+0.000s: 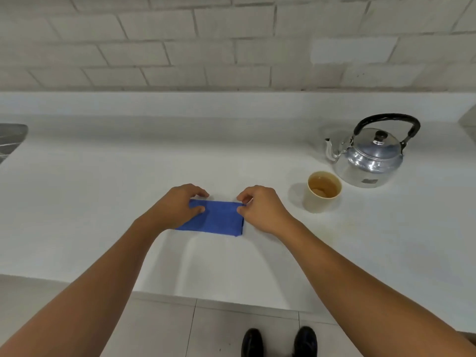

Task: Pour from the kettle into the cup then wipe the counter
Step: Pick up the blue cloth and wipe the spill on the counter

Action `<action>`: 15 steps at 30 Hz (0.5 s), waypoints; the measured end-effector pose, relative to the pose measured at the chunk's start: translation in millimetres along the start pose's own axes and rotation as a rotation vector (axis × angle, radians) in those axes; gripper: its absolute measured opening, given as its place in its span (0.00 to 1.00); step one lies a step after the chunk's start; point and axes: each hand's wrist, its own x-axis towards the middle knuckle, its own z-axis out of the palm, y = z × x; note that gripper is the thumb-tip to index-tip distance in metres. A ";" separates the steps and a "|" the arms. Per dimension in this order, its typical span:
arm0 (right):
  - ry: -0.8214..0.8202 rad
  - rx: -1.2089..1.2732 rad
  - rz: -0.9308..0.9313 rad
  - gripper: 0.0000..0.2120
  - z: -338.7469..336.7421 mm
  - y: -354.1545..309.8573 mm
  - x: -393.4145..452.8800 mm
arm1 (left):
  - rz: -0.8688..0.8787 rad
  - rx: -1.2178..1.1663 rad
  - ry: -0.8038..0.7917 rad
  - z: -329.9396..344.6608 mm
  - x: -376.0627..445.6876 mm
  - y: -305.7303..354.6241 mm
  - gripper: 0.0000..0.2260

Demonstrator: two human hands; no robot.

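Observation:
A folded blue cloth [219,219] lies flat on the white counter [103,189] in the middle. My left hand [175,208] rests on the cloth's left end with thumb and fingers pinching its far left corner. My right hand [262,208] pinches the far right corner between thumb and fingers. To the right stands a pale paper cup [323,193] holding brownish liquid. Behind it and further right sits a shiny metal kettle [371,157] with a black handle, lid on, spout pointing left.
A faint yellowish stain [337,228] marks the counter just below the cup. A sink's edge [11,139] shows at far left. A brick wall runs behind the counter. The counter's front edge [206,296] is near me, with my shoes below on the tiled floor.

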 end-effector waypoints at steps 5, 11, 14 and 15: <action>-0.007 -0.054 0.058 0.21 18.3 1.0 5.3 | 0.036 0.067 -0.019 3.4 -1.2 -15.6 0.14; -0.004 -0.178 0.049 0.24 34.2 -3.7 10.5 | 0.071 0.228 -0.009 9.1 4.2 -19.5 0.16; -0.023 -0.244 0.051 0.22 38.6 -4.3 11.9 | 0.051 0.322 -0.005 12.0 7.2 -21.0 0.16; -0.021 -0.245 0.053 0.20 39.4 -4.4 12.3 | 0.049 0.340 0.003 12.7 7.7 -21.7 0.15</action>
